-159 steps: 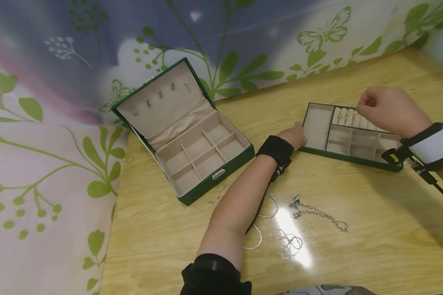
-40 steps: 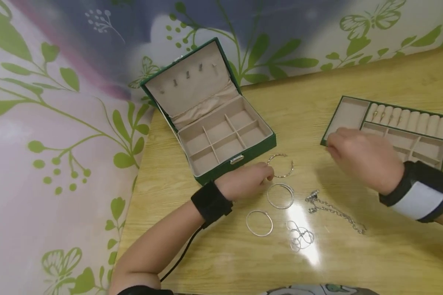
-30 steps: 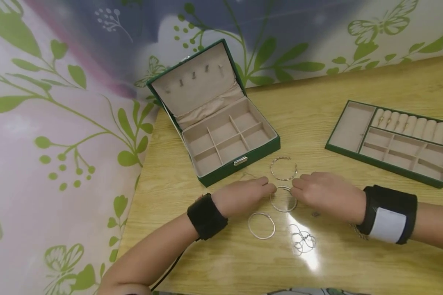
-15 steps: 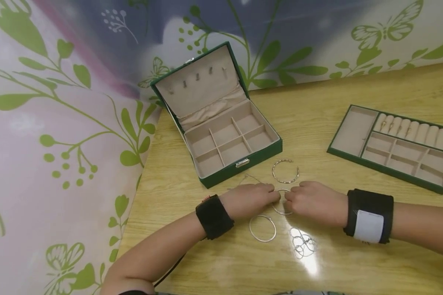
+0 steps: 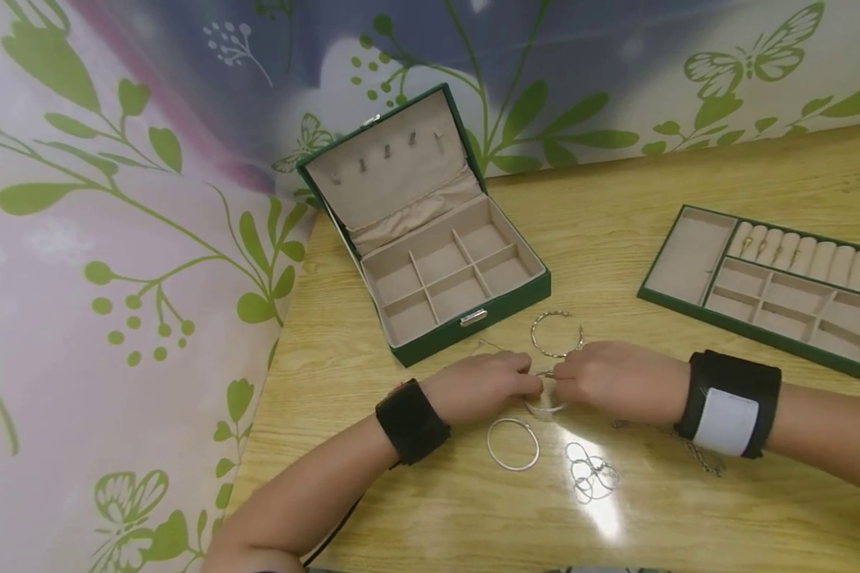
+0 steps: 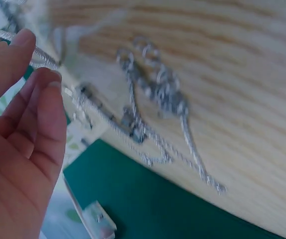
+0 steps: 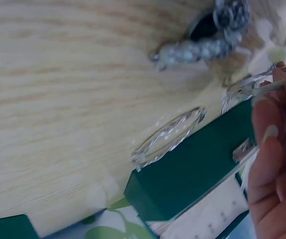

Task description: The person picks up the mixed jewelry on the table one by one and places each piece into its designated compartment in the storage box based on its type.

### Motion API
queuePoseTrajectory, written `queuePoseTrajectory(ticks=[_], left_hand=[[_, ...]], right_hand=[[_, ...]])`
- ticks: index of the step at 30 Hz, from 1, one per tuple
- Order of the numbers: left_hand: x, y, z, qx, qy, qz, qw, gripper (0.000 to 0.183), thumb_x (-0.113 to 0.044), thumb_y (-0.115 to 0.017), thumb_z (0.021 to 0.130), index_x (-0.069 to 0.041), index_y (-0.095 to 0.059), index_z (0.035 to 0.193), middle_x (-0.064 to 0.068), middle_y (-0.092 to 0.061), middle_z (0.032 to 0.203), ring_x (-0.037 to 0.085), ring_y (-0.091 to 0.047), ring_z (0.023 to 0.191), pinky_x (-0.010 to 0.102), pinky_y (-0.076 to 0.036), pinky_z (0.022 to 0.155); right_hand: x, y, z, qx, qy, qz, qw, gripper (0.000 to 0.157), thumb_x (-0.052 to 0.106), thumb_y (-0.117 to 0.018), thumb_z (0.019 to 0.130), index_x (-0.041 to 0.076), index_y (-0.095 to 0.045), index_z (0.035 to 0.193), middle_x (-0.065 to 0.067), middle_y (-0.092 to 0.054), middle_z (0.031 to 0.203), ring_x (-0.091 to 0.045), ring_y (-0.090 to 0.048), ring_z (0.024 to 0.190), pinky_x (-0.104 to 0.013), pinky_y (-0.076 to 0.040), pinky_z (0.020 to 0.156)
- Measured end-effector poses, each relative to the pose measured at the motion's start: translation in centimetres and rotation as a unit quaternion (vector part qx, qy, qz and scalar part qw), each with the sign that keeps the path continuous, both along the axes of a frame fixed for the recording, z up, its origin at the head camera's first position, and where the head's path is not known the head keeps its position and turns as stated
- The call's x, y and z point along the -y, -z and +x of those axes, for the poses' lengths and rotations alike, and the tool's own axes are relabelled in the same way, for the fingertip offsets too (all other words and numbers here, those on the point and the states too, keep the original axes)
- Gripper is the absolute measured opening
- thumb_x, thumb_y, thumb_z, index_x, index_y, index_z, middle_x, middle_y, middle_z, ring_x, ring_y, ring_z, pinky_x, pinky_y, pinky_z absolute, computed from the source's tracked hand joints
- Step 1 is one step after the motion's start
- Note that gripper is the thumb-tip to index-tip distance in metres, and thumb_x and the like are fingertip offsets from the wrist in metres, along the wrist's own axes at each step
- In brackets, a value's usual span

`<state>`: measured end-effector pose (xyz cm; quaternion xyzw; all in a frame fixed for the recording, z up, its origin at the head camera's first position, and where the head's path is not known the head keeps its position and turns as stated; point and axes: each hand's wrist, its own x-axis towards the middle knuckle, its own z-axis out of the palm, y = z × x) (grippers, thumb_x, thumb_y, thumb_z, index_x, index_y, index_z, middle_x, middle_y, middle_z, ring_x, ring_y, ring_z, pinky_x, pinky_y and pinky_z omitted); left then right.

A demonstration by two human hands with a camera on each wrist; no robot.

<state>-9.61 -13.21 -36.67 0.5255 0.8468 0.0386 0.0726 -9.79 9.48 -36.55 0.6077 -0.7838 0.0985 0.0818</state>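
Both hands meet over the table at a silver bangle [image 5: 545, 409]. My left hand [image 5: 483, 386] holds its left side; in the left wrist view part of the bangle [image 6: 44, 59] shows beside the thumb and fingertips. My right hand [image 5: 623, 382] pinches its other side, and the right wrist view shows thumb and finger on the bangle [image 7: 270, 88]. Just beyond lies a twisted open cuff bracelet [image 5: 545, 350]. Nearer is another thin bangle [image 5: 514, 469]. A fine silver chain [image 6: 155, 137] lies by the left hand, partly hidden in the head view.
A green jewelry box [image 5: 473, 322] stands with its lid raised, its compartments bare. To the right lies a green-edged tray [image 5: 688, 255] with several rings on its rolls. A tangle of thin silver loops [image 5: 591, 473] and a thicker chain [image 5: 704, 460] lie on the near table.
My left hand has left the tray, and my right hand has come from the ring rolls to the bangle. Both hands now hold it, lifting or turning it slightly. The head view has shifted.
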Motion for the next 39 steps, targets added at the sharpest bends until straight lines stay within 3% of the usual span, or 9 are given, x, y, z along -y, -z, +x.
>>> queuePoseTrajectory(ticks=[3,7,10,15,21,26,30,36,39], left_hand=[[0.6,-0.3,-0.2,0.005,-0.002,0.041,0.9992,0.006,-0.022,-0.058,0.094,-0.019,-0.063,0.095,-0.005,-0.045,0.083,0.008,-0.042,0.075,0.017,-0.036,0.069],[1.3,-1.1,-0.4,0.019,-0.011,0.098,0.9949,0.005,-0.017,-0.06,0.093,-0.017,-0.064,0.096,-0.005,-0.047,0.086,0.007,-0.045,0.079,0.017,-0.037,0.074],[1.9,-1.8,-0.2,0.046,-0.03,0.137,0.989,0.007,-0.011,-0.061,0.092,-0.013,-0.065,0.098,-0.003,-0.05,0.092,0.007,-0.046,0.084,0.016,-0.038,0.076],[2.8,-3.2,0.0,0.051,-0.061,0.196,0.9774,0.009,-0.008,-0.062,0.091,-0.01,-0.065,0.099,-0.001,-0.051,0.096,0.008,-0.048,0.089,0.015,-0.04,0.078],[3.2,-5.2,0.1,0.067,-0.125,0.229,0.9631,0.007,-0.007,-0.06,0.092,-0.008,-0.062,0.099,0.0,-0.052,0.095,0.008,-0.047,0.086,0.018,-0.043,0.075],[3.0,-6.5,0.0,0.096,-0.176,0.282,0.9382,0.004,-0.008,-0.056,0.094,-0.006,-0.058,0.097,0.001,-0.053,0.093,0.008,-0.048,0.082,0.019,-0.044,0.073],[2.5,-7.6,-0.3,0.108,-0.208,0.331,0.9142,0.004,-0.007,-0.056,0.094,-0.004,-0.058,0.095,0.003,-0.055,0.09,0.009,-0.05,0.079,0.019,-0.044,0.07],[2.1,-9.0,-1.1,0.121,-0.265,0.392,0.8724,0.007,-0.007,-0.055,0.094,-0.002,-0.059,0.098,0.007,-0.057,0.088,0.013,-0.052,0.077,0.022,-0.043,0.068],[2.2,-9.5,-1.4,0.123,-0.29,0.421,0.8507,0.01,-0.009,-0.055,0.095,-0.002,-0.059,0.101,0.008,-0.059,0.09,0.014,-0.051,0.077,0.021,-0.041,0.068]], right_hand=[[-0.4,-0.5,-0.5,0.001,-0.001,-0.022,1.0,0.018,0.002,-0.069,0.076,0.016,-0.058,0.077,0.011,-0.048,0.075,-0.005,-0.048,0.07,-0.024,-0.046,0.064],[-0.8,-1.2,-1.1,0.036,0.006,-0.052,0.998,0.018,0.001,-0.067,0.08,0.016,-0.057,0.083,0.012,-0.045,0.077,-0.002,-0.044,0.072,-0.021,-0.046,0.065],[-0.8,-1.7,-1.6,0.056,0.017,-0.095,0.994,0.008,0.012,-0.056,0.094,0.017,-0.057,0.087,0.013,-0.048,0.079,0.001,-0.045,0.073,-0.017,-0.046,0.066],[-0.2,-2.6,-2.5,0.039,0.016,-0.166,0.985,0.033,0.032,-0.032,0.103,0.016,-0.059,0.09,0.013,-0.053,0.082,0.002,-0.05,0.074,-0.017,-0.046,0.066],[0.2,-4.2,-3.2,0.048,0.038,-0.188,0.98,0.025,0.031,-0.04,0.101,0.016,-0.058,0.093,0.011,-0.055,0.085,0.002,-0.048,0.071,-0.02,-0.045,0.062],[0.5,-5.6,-3.2,0.095,0.09,-0.196,0.972,0.003,0.014,-0.056,0.095,0.015,-0.058,0.092,0.013,-0.052,0.081,0.002,-0.043,0.068,-0.02,-0.042,0.057],[0.6,-6.6,-3.3,0.144,0.121,-0.224,0.956,0.012,0.002,-0.061,0.09,0.012,-0.056,0.093,0.012,-0.05,0.08,0.0,-0.043,0.07,-0.02,-0.04,0.059],[1.2,-8.1,-4.0,0.201,0.152,-0.274,0.928,0.002,0.005,-0.056,0.094,0.005,-0.058,0.094,0.005,-0.054,0.08,-0.005,-0.046,0.07,-0.018,-0.038,0.062],[1.8,-8.8,-4.4,0.222,0.163,-0.285,0.918,0.005,0.006,-0.054,0.095,0.005,-0.058,0.094,0.003,-0.054,0.076,-0.008,-0.046,0.066,-0.02,-0.038,0.059]])
